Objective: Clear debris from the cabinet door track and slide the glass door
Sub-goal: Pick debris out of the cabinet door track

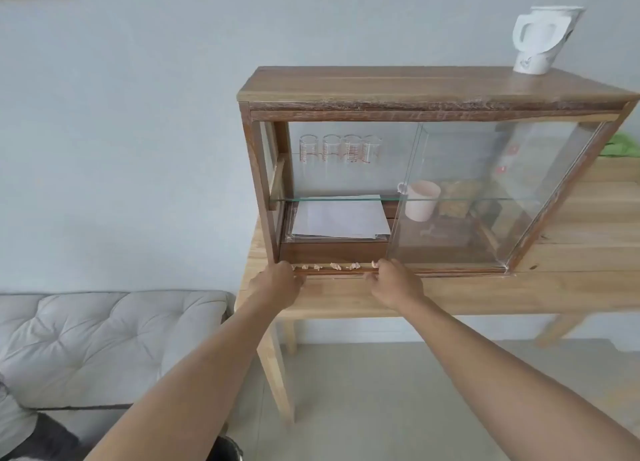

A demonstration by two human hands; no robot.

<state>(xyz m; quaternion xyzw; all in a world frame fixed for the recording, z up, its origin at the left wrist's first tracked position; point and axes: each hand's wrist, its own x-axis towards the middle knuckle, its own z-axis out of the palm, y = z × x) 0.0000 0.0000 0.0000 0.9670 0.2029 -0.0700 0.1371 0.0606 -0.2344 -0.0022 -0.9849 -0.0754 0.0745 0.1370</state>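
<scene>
A wooden cabinet (429,90) stands on a light wooden table (485,291). Its glass door (485,190) covers the right half, and the left half is open. Several pale crumbs of debris (334,266) lie in the bottom door track (450,270) along the open part. My left hand (277,282) rests at the track's left end, fingers curled onto the edge. My right hand (394,282) is at the track by the glass door's lower left corner, its fingertips touching the rightmost crumb. Whether either hand pinches a crumb is hidden.
Inside are measuring glasses (341,149), a paper stack (341,218), a pink mug (420,199) and a glass shelf (346,199). A white kettle (540,38) sits on top. A grey cushioned bench (104,343) stands at left.
</scene>
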